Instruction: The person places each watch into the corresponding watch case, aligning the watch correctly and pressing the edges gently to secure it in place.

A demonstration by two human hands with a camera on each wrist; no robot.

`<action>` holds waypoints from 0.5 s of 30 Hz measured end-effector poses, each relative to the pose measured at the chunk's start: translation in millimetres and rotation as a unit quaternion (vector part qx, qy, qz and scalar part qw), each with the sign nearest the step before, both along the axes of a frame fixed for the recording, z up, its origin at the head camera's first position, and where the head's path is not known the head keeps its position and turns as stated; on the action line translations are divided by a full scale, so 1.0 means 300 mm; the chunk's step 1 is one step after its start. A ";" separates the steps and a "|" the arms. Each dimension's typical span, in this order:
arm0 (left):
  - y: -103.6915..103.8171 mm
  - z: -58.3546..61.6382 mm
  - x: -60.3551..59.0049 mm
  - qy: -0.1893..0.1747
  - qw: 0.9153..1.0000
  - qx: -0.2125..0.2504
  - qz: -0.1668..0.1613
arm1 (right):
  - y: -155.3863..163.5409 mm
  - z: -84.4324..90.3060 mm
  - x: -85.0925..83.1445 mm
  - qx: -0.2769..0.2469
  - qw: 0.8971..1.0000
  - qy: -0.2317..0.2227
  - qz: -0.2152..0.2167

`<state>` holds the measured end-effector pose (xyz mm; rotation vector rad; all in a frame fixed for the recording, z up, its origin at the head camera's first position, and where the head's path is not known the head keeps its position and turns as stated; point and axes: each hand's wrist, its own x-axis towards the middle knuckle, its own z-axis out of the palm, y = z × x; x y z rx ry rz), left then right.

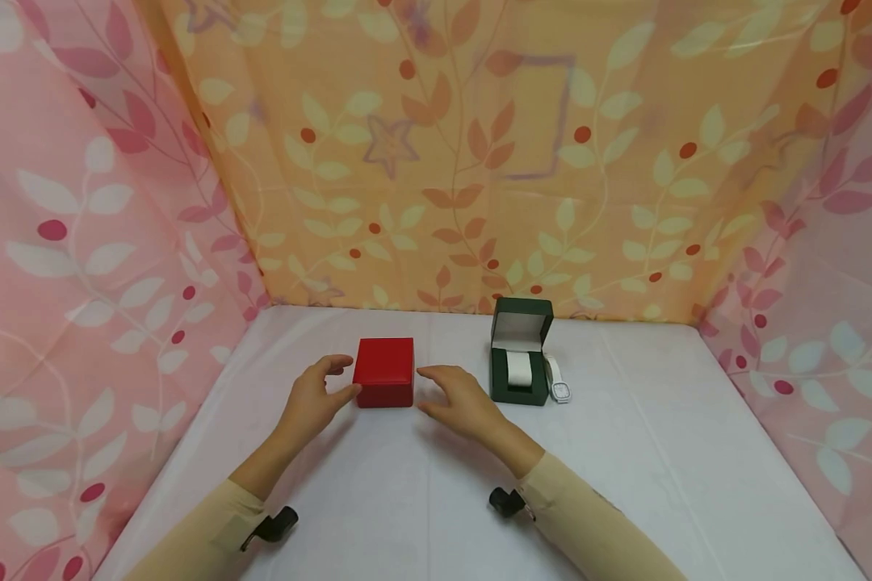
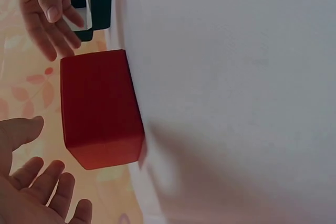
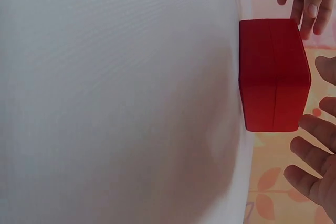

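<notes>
A closed red box (image 1: 383,371) sits on the white cloth in front of me, its lid seam showing as a thin line in the right wrist view. At its left side is my left hand (image 1: 312,397), fingers spread and thumb near the front left edge. My right hand (image 1: 465,402) hovers off the right side, thumb and fingers apart with nothing between them. To the right stands a dark green watch box (image 1: 519,395), lid raised, with a white cushion (image 1: 519,369) inside. A white wristwatch (image 1: 560,390) lies against that box's right side.
The white cloth (image 1: 436,500) covers the table. A yellow patterned curtain (image 1: 443,161) hangs behind its far edge, with pink patterned curtains (image 1: 65,282) along both sides. Small black cameras are strapped at both sleeves.
</notes>
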<state>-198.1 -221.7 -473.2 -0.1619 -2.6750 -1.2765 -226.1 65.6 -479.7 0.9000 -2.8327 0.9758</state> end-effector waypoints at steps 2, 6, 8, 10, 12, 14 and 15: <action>0.009 0.012 0.003 0.006 1.000 -0.004 -0.001 | 0.014 0.007 0.007 -0.001 1.000 0.006 -0.001; 0.028 0.034 0.014 0.018 1.000 -0.009 -0.003 | 0.043 0.014 0.021 0.002 1.000 0.011 -0.007; 0.039 0.042 0.018 0.021 1.000 -0.011 -0.005 | 0.057 0.017 0.027 0.005 1.000 0.015 -0.010; 0.051 0.049 0.021 0.023 1.000 -0.015 -0.008 | 0.069 0.021 0.032 0.009 1.000 0.025 -0.012; 0.064 0.057 0.024 0.023 0.999 -0.019 -0.012 | 0.080 0.028 0.038 0.010 0.999 0.034 -0.014; 0.079 0.065 0.025 0.027 0.999 -0.020 -0.019 | 0.090 0.035 0.043 0.011 0.999 0.044 -0.016; 0.086 0.070 0.025 0.028 0.999 -0.020 -0.021 | 0.095 0.038 0.045 0.013 0.999 0.048 -0.018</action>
